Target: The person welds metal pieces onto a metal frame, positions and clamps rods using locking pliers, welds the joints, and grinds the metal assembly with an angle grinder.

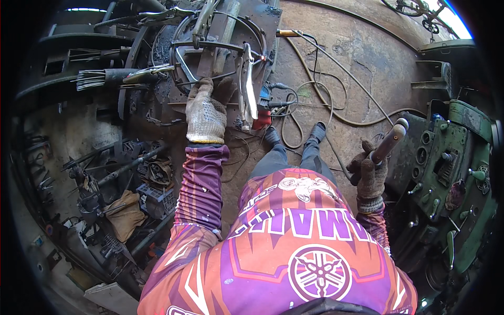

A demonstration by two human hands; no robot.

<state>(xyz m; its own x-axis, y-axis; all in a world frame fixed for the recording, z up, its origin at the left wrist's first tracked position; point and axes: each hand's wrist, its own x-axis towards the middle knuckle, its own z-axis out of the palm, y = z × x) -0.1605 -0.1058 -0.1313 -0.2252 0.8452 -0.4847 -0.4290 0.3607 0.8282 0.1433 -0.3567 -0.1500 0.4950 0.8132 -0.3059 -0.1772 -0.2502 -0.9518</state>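
Observation:
My left hand [206, 113], in a pale dotted work glove, is at the near edge of a round metal rod frame [181, 44]. Its fingers are closed on the rod there. Locking pliers [248, 86] clamp the frame just right of that hand, and another pair [203, 23] grips it farther up. A small orange spot glows on the ring's right side. A flat metal bar [224, 39] lies across the middle. Out to the right, my right hand [370, 176], gloved too, is closed around a thick bar-like tool with a rounded end [389, 140]; its kind is unclear.
The ring rests on a dark metal worktable [270, 31]. A tool with a yellow-orange handle [287, 33] lies at its right edge, and cables [331, 102] loop over the floor. A green lathe-like machine [446, 163] stands right. Scrap parts and a crate [157, 199] crowd the left.

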